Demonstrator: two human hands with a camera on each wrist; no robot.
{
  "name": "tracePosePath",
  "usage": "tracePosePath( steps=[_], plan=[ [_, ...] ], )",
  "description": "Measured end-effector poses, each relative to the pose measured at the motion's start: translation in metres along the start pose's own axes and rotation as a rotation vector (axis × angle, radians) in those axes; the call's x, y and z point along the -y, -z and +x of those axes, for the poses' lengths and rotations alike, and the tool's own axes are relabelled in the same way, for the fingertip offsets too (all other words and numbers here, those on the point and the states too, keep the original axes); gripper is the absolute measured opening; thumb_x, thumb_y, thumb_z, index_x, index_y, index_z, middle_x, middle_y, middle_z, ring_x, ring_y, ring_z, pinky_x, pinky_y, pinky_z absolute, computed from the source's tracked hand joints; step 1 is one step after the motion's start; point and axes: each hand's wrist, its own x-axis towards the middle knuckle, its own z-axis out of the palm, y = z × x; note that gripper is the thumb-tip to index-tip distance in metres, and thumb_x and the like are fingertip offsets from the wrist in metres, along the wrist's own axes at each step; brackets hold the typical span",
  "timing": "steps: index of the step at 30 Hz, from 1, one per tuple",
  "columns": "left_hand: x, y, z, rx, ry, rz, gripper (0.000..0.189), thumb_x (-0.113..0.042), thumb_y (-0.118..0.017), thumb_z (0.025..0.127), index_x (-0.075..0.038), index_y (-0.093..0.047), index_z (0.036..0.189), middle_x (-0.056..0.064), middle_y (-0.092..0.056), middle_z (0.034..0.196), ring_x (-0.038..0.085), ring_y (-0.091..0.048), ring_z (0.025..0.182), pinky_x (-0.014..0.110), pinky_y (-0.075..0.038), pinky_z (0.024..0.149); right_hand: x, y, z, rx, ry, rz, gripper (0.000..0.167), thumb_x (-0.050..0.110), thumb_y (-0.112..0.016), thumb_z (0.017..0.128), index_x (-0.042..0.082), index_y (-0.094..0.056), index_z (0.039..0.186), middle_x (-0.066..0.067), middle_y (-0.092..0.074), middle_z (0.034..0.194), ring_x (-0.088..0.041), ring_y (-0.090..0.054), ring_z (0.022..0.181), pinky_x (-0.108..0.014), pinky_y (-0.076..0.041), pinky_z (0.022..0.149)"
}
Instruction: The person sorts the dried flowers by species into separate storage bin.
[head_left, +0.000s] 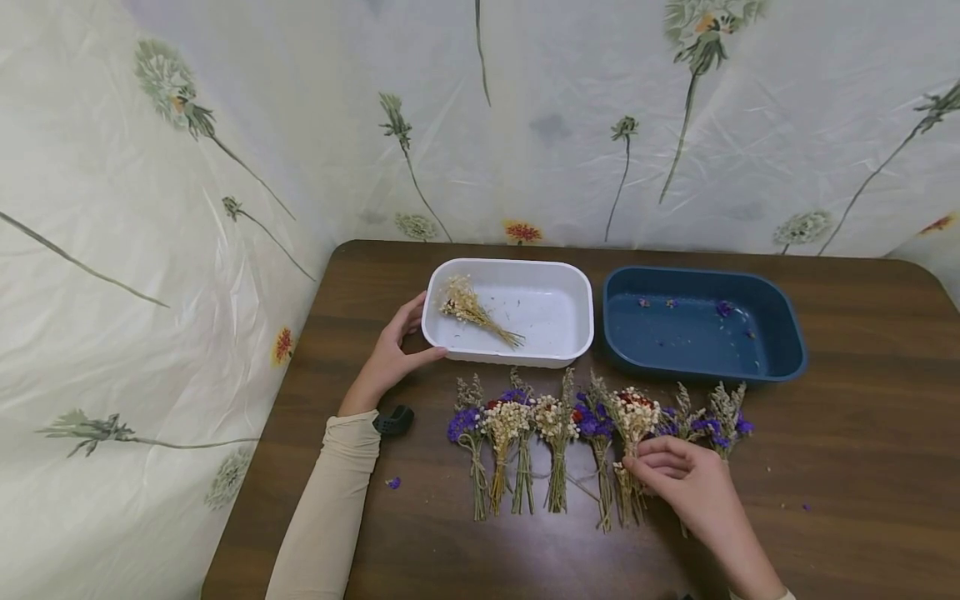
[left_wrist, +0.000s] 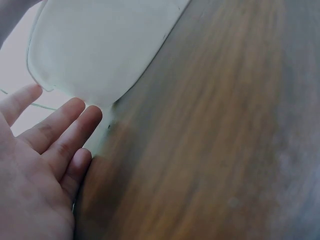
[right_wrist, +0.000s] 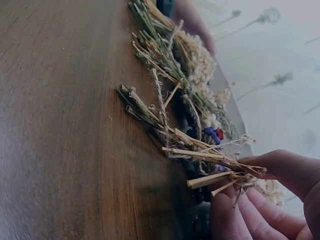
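My left hand is at the left end of a white plastic basin, thumb at the front corner and the other fingers along the end wall. In the left wrist view those fingers are extended, tips right at the basin. One cream dried bouquet lies inside it. With thumb and fingers my right hand pinches the stems of a cream and red dried flower bouquet. Its cut stem ends stick out past the fingers in the right wrist view.
A row of several tied bouquets, purple and cream, lies in front of the basins. To the right stands a blue basin with a few purple petals inside. Loose purple bits dot the brown table. A floral curtain hangs behind.
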Motion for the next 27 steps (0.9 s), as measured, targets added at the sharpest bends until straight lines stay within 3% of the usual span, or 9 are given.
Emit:
tracePosePath(
  steps=[10, 16, 22, 27],
  plan=[
    [0.0, 0.0, -0.001, 0.0, -0.012, 0.003, 0.093, -0.009, -0.084, 0.087, -0.033, -0.034, 0.161, 0.007, -0.052, 0.155, 0.026, -0.048, 0.143, 0.053, -0.036, 0.119, 0.003, 0.007, 0.0, -0.01, 0.102, -0.068, 0.043, 0.04, -0.078, 0.093, 0.007, -0.075, 0.119, -0.007, -0.08, 0.102, -0.001, -0.074, 0.083, -0.022, -0.06, 0.073],
    [-0.002, 0.0, -0.001, 0.001, 0.012, -0.008, 0.095, -0.005, -0.082, 0.087, -0.024, -0.03, 0.164, 0.013, -0.048, 0.159, 0.031, -0.044, 0.147, 0.055, -0.033, 0.121, 0.004, 0.015, 0.002, -0.03, 0.179, -0.105, 0.036, 0.037, -0.077, 0.094, 0.009, -0.077, 0.116, -0.008, -0.08, 0.102, 0.001, -0.073, 0.083, -0.021, -0.059, 0.074],
    [-0.024, 0.002, -0.005, 0.015, 0.023, -0.023, 0.093, -0.004, -0.081, 0.087, -0.012, -0.03, 0.164, 0.019, -0.047, 0.158, 0.036, -0.044, 0.146, 0.056, -0.033, 0.121, 0.005, 0.024, 0.003, -0.009, 0.211, -0.118, 0.033, 0.036, -0.075, 0.096, 0.01, -0.077, 0.116, -0.006, -0.079, 0.102, 0.0, -0.073, 0.085, -0.022, -0.058, 0.075],
    [-0.035, 0.002, -0.008, 0.02, 0.028, -0.02, 0.091, -0.005, -0.082, 0.087, -0.011, -0.031, 0.163, 0.02, -0.048, 0.157, 0.035, -0.044, 0.146, 0.055, -0.034, 0.121, 0.005, 0.03, 0.004, 0.021, 0.228, -0.125, 0.03, 0.033, -0.074, 0.097, 0.009, -0.077, 0.115, -0.005, -0.08, 0.102, 0.001, -0.073, 0.086, -0.022, -0.058, 0.073]
  ],
)
